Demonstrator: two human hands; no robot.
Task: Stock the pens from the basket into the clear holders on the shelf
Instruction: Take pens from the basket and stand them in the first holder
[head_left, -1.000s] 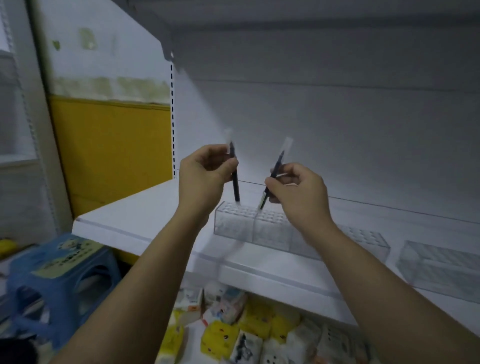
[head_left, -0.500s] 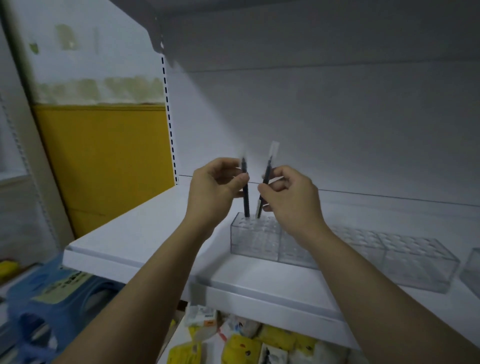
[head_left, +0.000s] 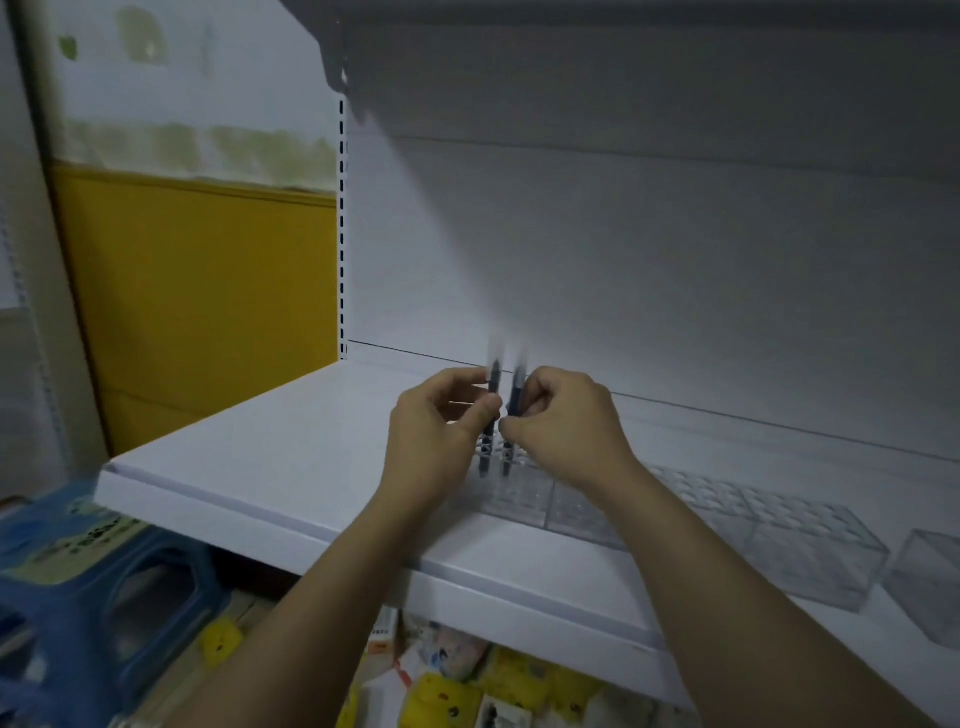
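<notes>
My left hand (head_left: 441, 421) pinches a dark pen (head_left: 491, 387) held upright, and my right hand (head_left: 563, 418) pinches a second dark pen (head_left: 515, 389) right beside it. Both pens stand with their lower ends down in the holes of a clear holder (head_left: 524, 491) on the white shelf (head_left: 291, 457). More clear holders (head_left: 779, 540) run in a row to the right. My hands almost touch above the holder's left end. The basket is out of view.
A further clear box (head_left: 930, 587) sits at the shelf's right edge. Below the shelf lie yellow and white packets (head_left: 467, 686). A blue plastic stool (head_left: 88, 587) stands at lower left, before a yellow wall panel (head_left: 202, 291).
Both hands have come together and moved down. The two pens, held above the holder a second ago, now stand upright with their tips inside its holes.
</notes>
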